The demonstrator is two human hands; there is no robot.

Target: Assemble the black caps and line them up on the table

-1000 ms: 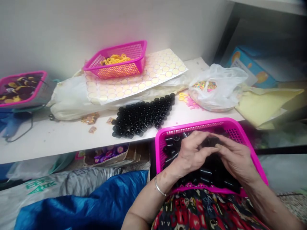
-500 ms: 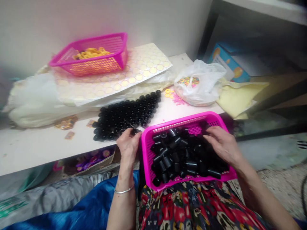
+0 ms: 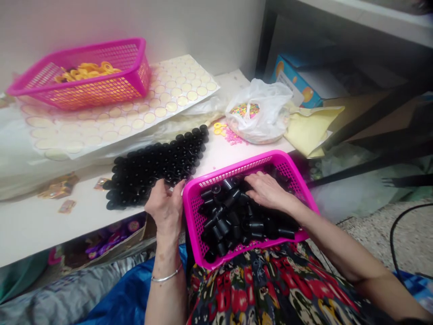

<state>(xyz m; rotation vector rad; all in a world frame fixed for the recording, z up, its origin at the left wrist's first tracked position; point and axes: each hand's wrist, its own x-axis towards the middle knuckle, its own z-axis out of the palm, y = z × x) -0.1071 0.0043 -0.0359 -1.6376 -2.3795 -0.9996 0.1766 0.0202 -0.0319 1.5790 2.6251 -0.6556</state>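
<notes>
My left hand (image 3: pixel 165 205) is at the front right corner of a block of black plastic cylinders (image 3: pixel 155 164) standing packed in rows on the white table. Its thumb and forefinger are curled around a black cylinder there, which is mostly hidden. In my lap a pink plastic basket (image 3: pixel 192 225) holds many loose black cylinders (image 3: pixel 233 216), lying at all angles. My right hand (image 3: pixel 265 189) reaches into it from the right, thumb and fingers apart, fingertips among the pieces. I make out nothing held in it.
A second pink basket (image 3: pixel 101 92) with yellow pieces stands on a sheet of round stickers (image 3: pixel 162 108). Beyond my basket are a white plastic bag (image 3: pixel 260 117) of colourful bits, pink bits (image 3: pixel 233 135), yellow paper (image 3: pixel 307 128) and a blue box (image 3: pixel 297 85).
My right hand has moved left across the basket, from its right end toward the middle. My left hand stays by the standing cylinders. The view has turned slightly right.
</notes>
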